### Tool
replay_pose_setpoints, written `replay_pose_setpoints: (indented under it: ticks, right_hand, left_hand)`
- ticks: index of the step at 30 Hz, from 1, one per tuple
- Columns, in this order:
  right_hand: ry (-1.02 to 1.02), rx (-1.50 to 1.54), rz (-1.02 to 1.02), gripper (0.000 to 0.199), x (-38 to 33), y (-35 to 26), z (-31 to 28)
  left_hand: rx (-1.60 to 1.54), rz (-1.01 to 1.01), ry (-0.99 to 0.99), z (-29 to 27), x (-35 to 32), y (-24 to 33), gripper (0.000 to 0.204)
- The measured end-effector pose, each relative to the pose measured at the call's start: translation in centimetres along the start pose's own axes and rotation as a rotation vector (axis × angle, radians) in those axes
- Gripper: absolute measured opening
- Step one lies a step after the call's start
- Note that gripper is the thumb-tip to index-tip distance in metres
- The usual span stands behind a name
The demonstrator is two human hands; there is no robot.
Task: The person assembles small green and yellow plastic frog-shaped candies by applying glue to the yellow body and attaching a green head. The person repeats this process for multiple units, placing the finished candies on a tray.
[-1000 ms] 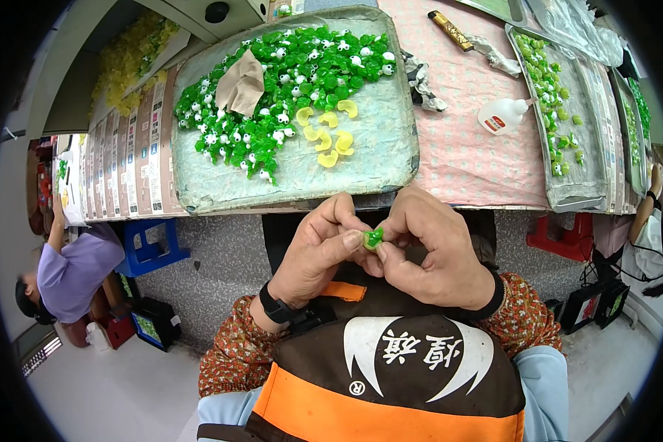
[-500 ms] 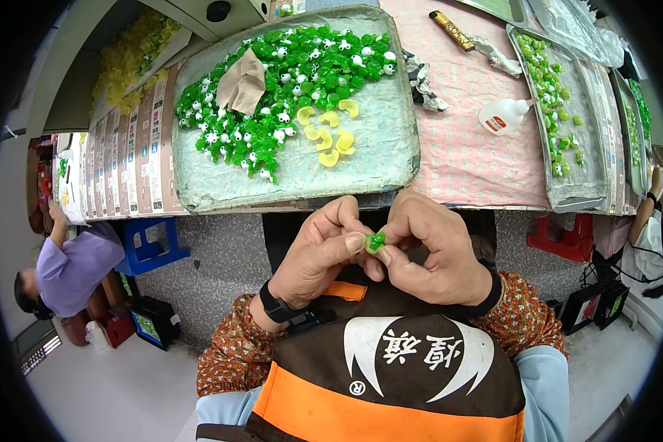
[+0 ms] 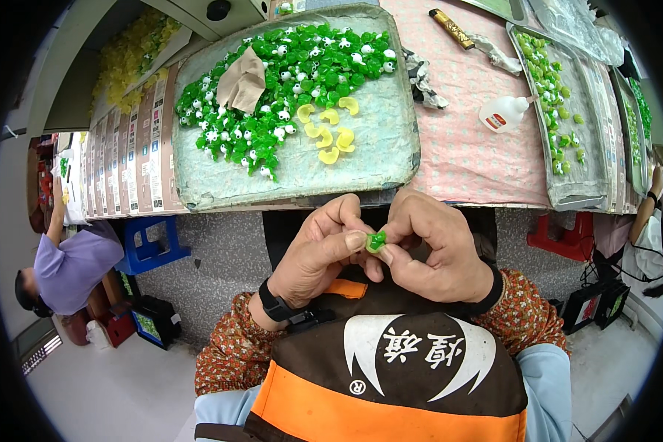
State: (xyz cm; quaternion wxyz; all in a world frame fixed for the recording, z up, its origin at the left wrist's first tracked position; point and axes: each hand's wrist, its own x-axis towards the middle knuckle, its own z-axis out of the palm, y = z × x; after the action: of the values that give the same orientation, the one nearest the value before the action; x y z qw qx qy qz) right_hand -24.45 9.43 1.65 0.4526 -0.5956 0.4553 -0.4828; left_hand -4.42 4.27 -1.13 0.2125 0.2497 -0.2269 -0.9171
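Between my two hands, just past the table's near edge, is a small green plastic piece (image 3: 376, 241) with a yellowish-green rim. My left hand (image 3: 323, 249) pinches it from the left with thumb and fingertips. From the other side, the thumb and forefinger of my right hand (image 3: 433, 250) grip it too. Beyond them a cloth-lined tray (image 3: 221, 188) holds a heap of green pieces with white round parts (image 3: 324, 66). Several loose yellow curved pieces (image 3: 328, 156) lie at the heap's near right. A beige cloth scrap (image 3: 241, 82) rests on top of the heap.
To the right, a white squeeze bottle (image 3: 504, 114) lies on the pink tablecloth (image 3: 464, 155), near a metal tray (image 3: 589, 177) of lighter green pieces. A dark gold-patterned stick (image 3: 451, 29) lies at the back. Blue (image 3: 151, 247) and red (image 3: 561, 236) stools stand below; co-workers sit at both sides.
Both hands stay almost in place, still gripping the green piece. At the left, the co-worker's arm has reached farther over their table.
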Motion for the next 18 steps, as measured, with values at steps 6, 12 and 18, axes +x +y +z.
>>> replay_pose_setpoints:
  ticks: [6,12,18]
  right_hand:
    - [0.010,0.017,0.011,0.012,-0.15,0.00,-0.10]
    - [0.010,0.024,0.016,0.012,-0.24,0.11,-0.35]
    - [0.010,0.045,0.039,0.012,-0.42,0.25,-0.66]
  left_hand:
    - [-0.002,-0.010,-0.006,0.02,0.08,0.02,0.017]
    - [-0.007,-0.018,-0.008,0.38,0.20,0.17,0.015]
    - [-0.013,-0.031,-0.003,0.66,0.48,0.21,0.015]
